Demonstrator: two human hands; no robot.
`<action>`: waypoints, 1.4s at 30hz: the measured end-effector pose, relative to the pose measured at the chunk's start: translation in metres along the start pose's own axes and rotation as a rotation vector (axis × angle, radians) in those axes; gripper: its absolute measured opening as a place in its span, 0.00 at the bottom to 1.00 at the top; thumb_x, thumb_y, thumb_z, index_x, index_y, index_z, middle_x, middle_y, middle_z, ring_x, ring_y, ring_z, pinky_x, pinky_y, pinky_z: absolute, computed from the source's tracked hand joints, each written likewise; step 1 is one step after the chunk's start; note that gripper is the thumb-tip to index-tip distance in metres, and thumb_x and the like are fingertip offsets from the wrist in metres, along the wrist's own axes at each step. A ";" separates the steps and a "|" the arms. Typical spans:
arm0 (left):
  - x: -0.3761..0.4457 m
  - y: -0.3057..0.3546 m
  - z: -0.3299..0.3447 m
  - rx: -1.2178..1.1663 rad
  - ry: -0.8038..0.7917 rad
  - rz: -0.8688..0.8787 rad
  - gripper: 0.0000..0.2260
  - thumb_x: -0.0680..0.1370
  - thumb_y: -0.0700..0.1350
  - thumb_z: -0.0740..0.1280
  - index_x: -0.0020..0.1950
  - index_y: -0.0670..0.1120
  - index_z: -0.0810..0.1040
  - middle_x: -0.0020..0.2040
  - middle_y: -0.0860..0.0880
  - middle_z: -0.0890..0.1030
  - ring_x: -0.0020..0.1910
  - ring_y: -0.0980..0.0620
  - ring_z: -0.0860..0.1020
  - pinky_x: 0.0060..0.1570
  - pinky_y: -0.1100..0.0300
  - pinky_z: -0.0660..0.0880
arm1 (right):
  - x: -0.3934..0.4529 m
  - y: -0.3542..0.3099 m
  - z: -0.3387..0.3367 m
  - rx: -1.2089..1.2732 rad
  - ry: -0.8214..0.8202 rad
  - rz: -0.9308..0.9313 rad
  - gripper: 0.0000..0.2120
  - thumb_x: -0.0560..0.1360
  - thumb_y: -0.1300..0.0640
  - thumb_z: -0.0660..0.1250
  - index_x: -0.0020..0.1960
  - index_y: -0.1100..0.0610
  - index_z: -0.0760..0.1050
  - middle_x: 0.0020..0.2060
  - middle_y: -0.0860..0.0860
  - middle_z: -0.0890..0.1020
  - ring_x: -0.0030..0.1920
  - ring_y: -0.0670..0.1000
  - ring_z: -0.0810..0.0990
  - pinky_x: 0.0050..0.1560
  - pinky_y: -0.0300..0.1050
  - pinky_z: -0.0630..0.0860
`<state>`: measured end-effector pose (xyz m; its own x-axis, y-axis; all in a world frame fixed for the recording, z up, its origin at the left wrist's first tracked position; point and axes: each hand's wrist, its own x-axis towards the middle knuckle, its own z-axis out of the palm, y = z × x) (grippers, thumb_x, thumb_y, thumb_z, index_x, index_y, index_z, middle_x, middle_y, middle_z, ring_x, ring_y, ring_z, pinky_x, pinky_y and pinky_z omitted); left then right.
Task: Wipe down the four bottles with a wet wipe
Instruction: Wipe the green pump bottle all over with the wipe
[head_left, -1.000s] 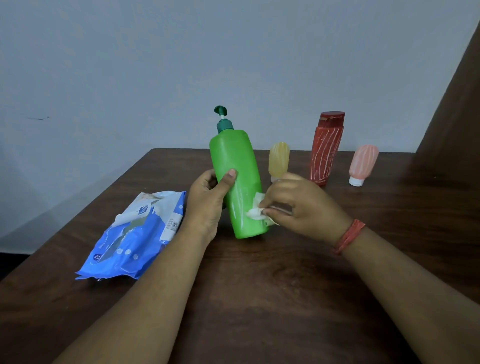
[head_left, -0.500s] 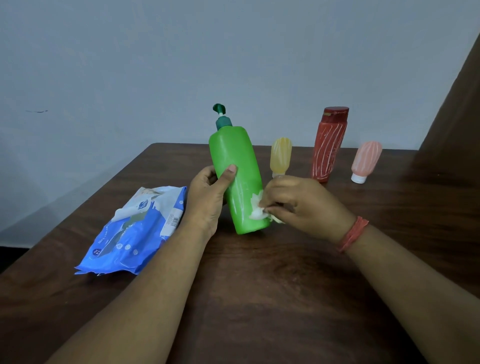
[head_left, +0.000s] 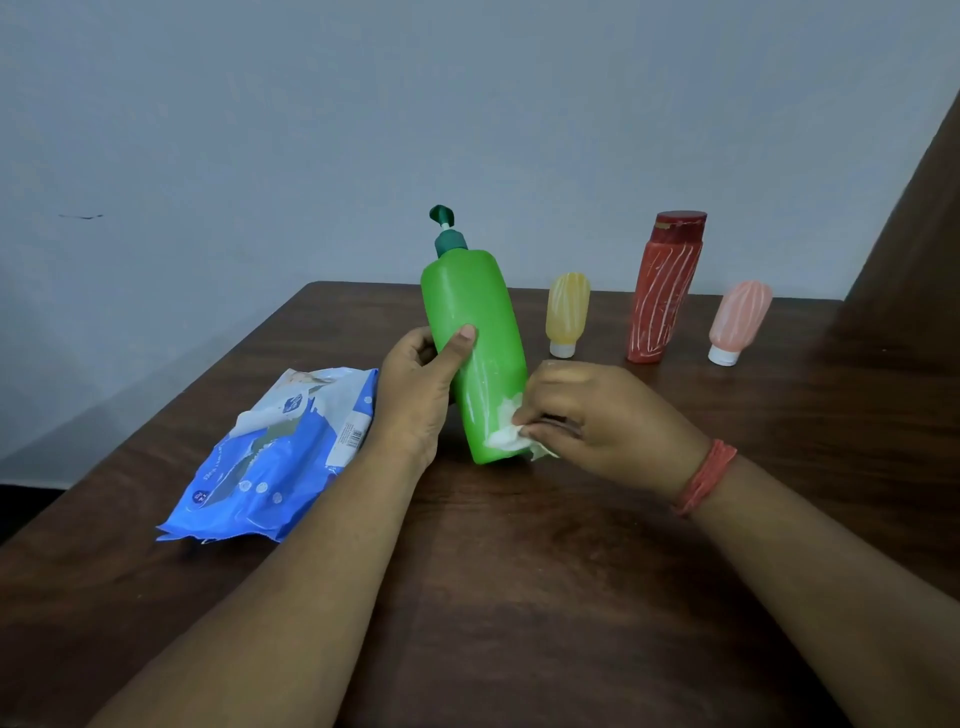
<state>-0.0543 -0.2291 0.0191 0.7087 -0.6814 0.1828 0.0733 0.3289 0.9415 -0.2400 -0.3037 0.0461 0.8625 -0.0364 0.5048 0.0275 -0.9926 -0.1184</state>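
Dark wooden table (head_left: 519, 597) against a pale wall (head_left: 311, 130). On its left part, lying flat, a blue wipe pack (head_left: 275, 457) with the flap peeled up. At centre, a green pump bottle (head_left: 478, 332), tilted with the top leaning left, base down on the table. Gripped around its middle by the left hand (head_left: 415, 395), thumb across the front, fingers curled behind. Pressed against the lower right side of the bottle, near the base, a crumpled white wipe (head_left: 506, 434), pinched in the curled fingers of the right hand (head_left: 597, 415); red thread band (head_left: 706, 475) on that wrist. Farther back, standing in a row and apart from each other: a tall red bottle (head_left: 665, 291) with white streaks, leaning slightly; to its right a pink tube (head_left: 737, 322), cap down; to its left a yellow tube (head_left: 566, 312), cap down, just behind the right hand.
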 end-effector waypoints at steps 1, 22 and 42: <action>0.000 0.000 0.000 0.010 0.004 0.007 0.08 0.77 0.46 0.74 0.52 0.44 0.81 0.47 0.47 0.86 0.44 0.51 0.84 0.43 0.54 0.81 | 0.001 -0.001 0.002 -0.015 0.002 -0.012 0.05 0.77 0.55 0.69 0.49 0.55 0.82 0.45 0.48 0.80 0.45 0.48 0.80 0.44 0.49 0.79; -0.005 0.009 0.006 0.144 -0.097 0.167 0.06 0.76 0.46 0.75 0.49 0.47 0.79 0.45 0.50 0.85 0.46 0.52 0.83 0.47 0.56 0.81 | 0.004 -0.005 -0.002 -0.153 0.156 0.050 0.05 0.77 0.57 0.70 0.49 0.58 0.82 0.45 0.51 0.80 0.46 0.53 0.78 0.46 0.52 0.78; -0.002 0.010 0.006 0.125 0.022 0.084 0.09 0.75 0.46 0.75 0.50 0.46 0.78 0.47 0.46 0.85 0.45 0.49 0.83 0.48 0.47 0.81 | 0.003 -0.022 0.010 -0.245 0.010 -0.112 0.07 0.79 0.56 0.67 0.47 0.57 0.82 0.42 0.51 0.78 0.43 0.54 0.77 0.41 0.52 0.76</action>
<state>-0.0590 -0.2283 0.0293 0.7237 -0.6403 0.2576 -0.0738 0.2994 0.9513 -0.2328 -0.2811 0.0413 0.8561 0.0749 0.5113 -0.0022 -0.9889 0.1486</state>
